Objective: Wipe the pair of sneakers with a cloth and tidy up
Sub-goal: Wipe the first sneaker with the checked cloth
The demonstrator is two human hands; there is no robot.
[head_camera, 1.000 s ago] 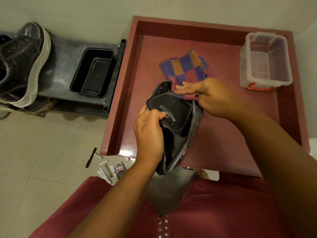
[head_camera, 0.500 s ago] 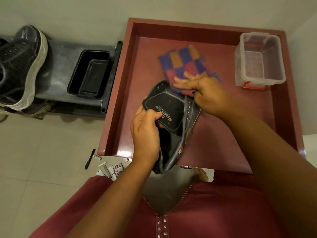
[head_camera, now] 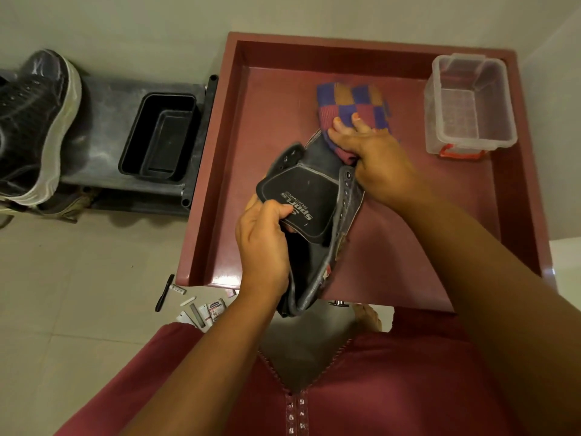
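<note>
Checkered cloth [head_camera: 352,105] — right hand [head_camera: 374,158] grip presses it on sneaker [head_camera: 317,196] | left hand [head_camera: 264,243] pinches tongue

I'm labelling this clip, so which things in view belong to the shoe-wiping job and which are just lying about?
In the job:
checked cloth, under right hand
sneaker, tongue pinched by left hand
second sneaker

Lying about:
clear tub
black tray
pen
packets on floor

There are two sneakers: one sneaker [head_camera: 317,234] over the red table [head_camera: 434,247], and one more sneaker [head_camera: 34,121] far to the left of it. One checked cloth [head_camera: 352,105] and one clear box [head_camera: 468,102] are on the table. One black tray [head_camera: 160,136] sits left of the table, and one black pen [head_camera: 164,292] lies on the floor by its near corner.
</note>
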